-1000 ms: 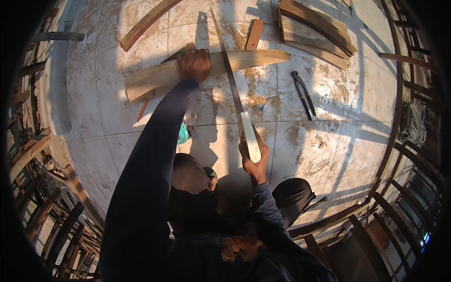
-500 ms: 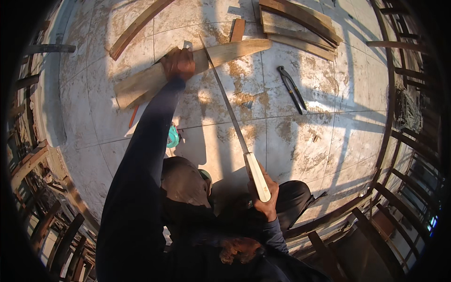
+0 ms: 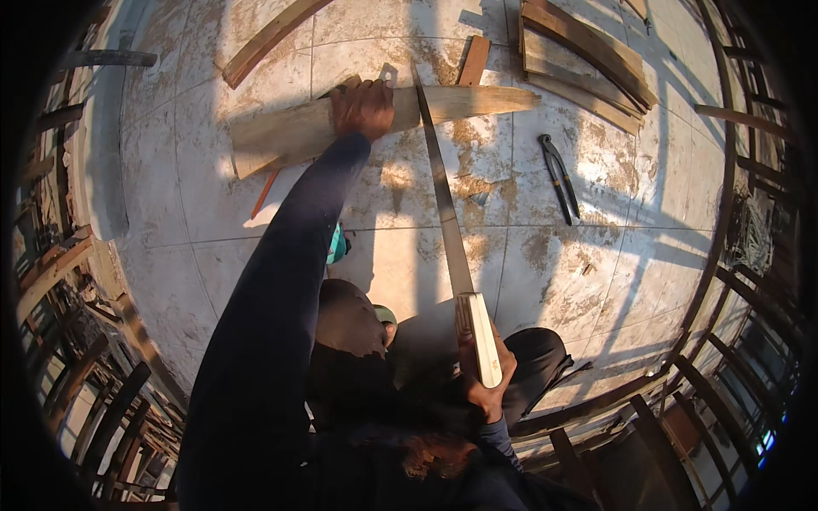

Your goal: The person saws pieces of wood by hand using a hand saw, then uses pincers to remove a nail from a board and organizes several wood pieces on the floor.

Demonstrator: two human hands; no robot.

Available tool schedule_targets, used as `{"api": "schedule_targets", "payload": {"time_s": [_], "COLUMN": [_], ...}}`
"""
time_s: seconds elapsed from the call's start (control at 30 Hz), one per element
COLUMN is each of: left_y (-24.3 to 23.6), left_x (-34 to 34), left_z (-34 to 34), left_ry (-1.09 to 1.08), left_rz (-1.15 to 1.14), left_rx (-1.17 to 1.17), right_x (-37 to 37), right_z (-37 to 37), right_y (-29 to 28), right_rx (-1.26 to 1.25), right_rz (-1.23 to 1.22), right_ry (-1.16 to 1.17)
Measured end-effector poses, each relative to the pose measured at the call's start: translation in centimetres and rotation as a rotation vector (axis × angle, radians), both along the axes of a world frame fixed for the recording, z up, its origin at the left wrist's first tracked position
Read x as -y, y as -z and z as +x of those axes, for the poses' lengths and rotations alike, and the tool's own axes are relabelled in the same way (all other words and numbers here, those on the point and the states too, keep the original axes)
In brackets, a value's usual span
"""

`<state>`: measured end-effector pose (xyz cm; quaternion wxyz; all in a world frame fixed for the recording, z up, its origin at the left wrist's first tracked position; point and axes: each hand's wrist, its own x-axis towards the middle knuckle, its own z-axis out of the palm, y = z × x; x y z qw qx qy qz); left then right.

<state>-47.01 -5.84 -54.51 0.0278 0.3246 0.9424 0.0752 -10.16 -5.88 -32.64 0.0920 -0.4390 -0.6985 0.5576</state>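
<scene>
My left hand (image 3: 365,109) grips a long wooden board (image 3: 277,136) from above, its fingers over the far edge. The board tapers to the right and lies raised at an angle on the tiled floor. In my right hand (image 3: 501,383) is a handsaw (image 3: 443,192), held by its cream-coloured handle near my knee. Its long blade points away from me and crosses the board just right of my left hand. Whether the teeth have entered the wood, I cannot tell. A small reddish-brown wood piece (image 3: 474,61) sticks out behind the board.
Pincers (image 3: 560,180) with dark handles lie on the floor to the right. Stacked boards (image 3: 588,60) are at the far right, a curved wood strip (image 3: 271,43) at the far left. An orange stick (image 3: 265,194) and a turquoise object (image 3: 338,244) lie by my left arm.
The saw and my right hand have drawn slightly back toward me along the blade's line. The whole view has shifted, so the floor things appear farther right; my left hand stays on the board.
</scene>
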Motion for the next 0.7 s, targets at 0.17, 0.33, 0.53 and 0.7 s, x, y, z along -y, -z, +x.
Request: {"api": "schedule_targets", "payload": {"time_s": [0.17,0.33,0.53,0.7], "left_y": [-0.1,-0.3,-0.5,-0.4], "left_x": [-0.3,-0.2,-0.3,-0.5], "left_z": [-0.3,-0.1,-0.3,-0.6], "left_ry": [-0.026,-0.043,-0.047,-0.065], "left_rz": [0.129,0.064,0.05,0.028], "left_rx": [-0.026,0.005,0.129,0.064], "right_x": [-3.3,-0.9,-2.9,-2.4], "right_z": [-7.3,-1.5,-3.9,-4.0], "right_y": [3.4,-0.3,3.5,3.2], "right_rx": [-0.012,0.023,0.075,0.031], "right_rz": [-0.016,-0.061,-0.137,-0.023], "right_ry": [-0.128,-0.048,-0.092,-0.129]}}
